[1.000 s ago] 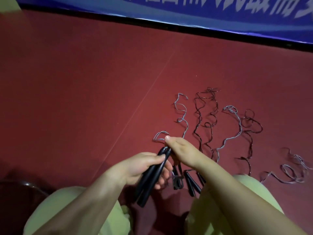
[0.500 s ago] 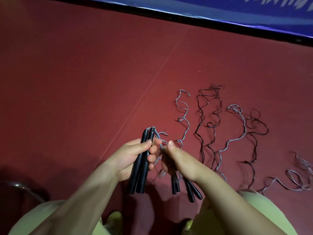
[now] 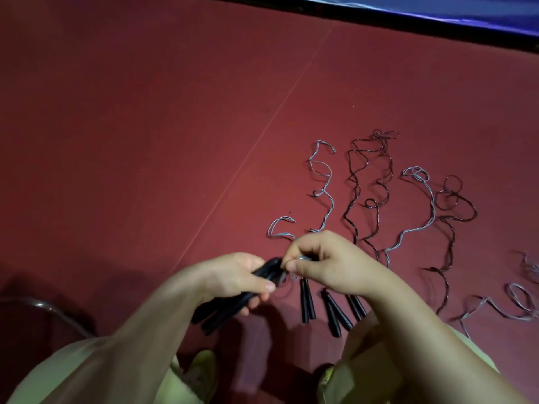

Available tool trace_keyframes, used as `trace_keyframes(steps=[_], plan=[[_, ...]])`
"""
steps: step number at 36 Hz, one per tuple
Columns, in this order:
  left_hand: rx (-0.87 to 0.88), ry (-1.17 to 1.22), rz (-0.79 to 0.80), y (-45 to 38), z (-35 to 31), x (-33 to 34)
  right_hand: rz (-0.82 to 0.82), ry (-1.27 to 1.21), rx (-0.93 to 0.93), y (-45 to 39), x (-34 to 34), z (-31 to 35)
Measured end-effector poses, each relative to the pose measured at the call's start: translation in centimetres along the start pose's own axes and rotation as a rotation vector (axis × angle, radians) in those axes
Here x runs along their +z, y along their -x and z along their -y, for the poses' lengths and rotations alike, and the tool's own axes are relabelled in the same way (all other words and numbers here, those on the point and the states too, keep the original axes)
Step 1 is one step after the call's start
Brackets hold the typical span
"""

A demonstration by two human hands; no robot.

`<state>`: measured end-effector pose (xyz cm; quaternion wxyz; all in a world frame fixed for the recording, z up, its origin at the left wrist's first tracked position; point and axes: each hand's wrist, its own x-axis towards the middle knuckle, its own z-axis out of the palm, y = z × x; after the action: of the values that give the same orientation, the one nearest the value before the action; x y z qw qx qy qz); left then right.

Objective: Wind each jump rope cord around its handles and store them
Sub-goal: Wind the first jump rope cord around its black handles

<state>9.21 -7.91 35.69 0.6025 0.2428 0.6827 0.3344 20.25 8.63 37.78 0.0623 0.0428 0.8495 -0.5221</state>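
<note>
It looked like a sports hall: wide maroon floor (image 3: 145,126) with a thin seam line (image 3: 262,135), a blue banner (image 3: 466,16) along the far edge.

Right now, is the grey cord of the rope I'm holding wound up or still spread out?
Mostly spread out. The grey cord trails in loose curves across the red floor beyond the right hand.

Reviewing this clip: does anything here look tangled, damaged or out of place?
Nothing looks damaged. The loose cords lie kinked and wavy on the red floor, unwound, as expected. The left hand grips a pair of black handles; the right hand pinches a grey cord.
</note>
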Motion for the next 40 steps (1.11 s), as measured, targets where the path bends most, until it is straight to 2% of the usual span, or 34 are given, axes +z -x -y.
trace_keyframes(steps=[3,6,11,15,19,22,26,35,40], plan=[[-0.003,-0.045,0.157,0.0,-0.3,1.4,0.025,-0.132,-0.011,-0.2,0.2,0.0],[0.073,0.034,0.270,0.3,-0.6,2.2,0.057,-0.282,-0.018,-0.6,0.7,0.0],[0.262,0.322,0.393,0.6,-0.1,1.2,0.013,-0.704,0.085,-1.2,1.9,0.0],[0.355,0.549,0.421,0.4,0.2,0.1,-0.043,-0.767,0.088,-1.8,1.9,-0.2],[0.365,0.655,0.342,0.6,0.2,-0.6,-0.046,-0.741,-0.001,-1.8,1.2,-0.5],[0.329,0.693,0.305,0.6,0.1,-0.6,-0.087,-0.630,0.025,-1.3,0.8,-0.9],[0.294,0.621,0.197,0.6,-0.3,-0.5,-0.152,-0.542,0.053,-1.1,0.8,-1.1],[0.295,0.474,-0.040,0.5,-0.9,-0.2,-0.361,-0.154,0.082,-1.8,2.8,-1.5],[0.290,0.420,-0.158,0.5,-1.2,-0.1,-0.402,-0.139,0.089,-2.3,3.3,-1.3]])
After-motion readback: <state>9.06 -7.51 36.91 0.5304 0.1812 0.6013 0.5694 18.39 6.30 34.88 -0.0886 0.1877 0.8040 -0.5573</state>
